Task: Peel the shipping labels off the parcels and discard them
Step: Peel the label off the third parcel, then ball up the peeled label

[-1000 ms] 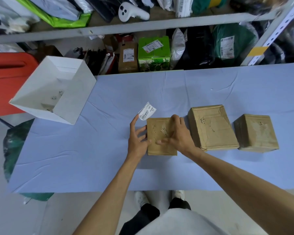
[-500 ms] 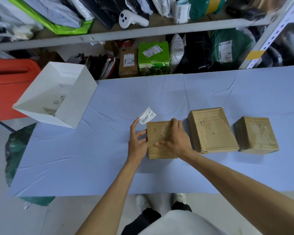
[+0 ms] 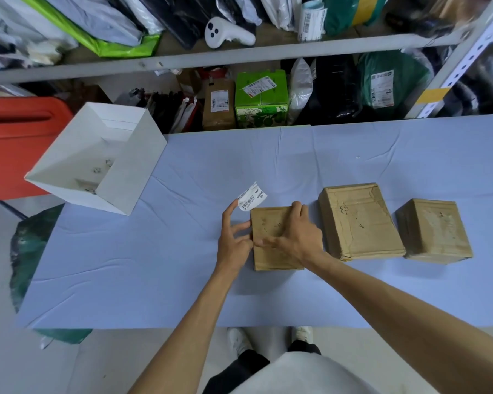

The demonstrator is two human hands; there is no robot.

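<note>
thin white barcode label [image 3: 252, 197], likely light, floppy and sticky, clings to a raised fingertip of the spread left hand [image 3: 234, 241], just far-left of the small brown cardboard parcel [image 3: 265, 226] under the flat-fingered right hand [image 3: 295, 237]; pinch its edge.

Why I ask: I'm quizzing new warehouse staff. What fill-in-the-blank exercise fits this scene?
1. A peeled white ____ sticks to a fingertip of the left hand.
2. The right hand rests on the small parcel, which lies to the ____ of the large parcel.
3. The open bin at the table's corner is ____ in colour.
Missing words: label; left; white.
</note>
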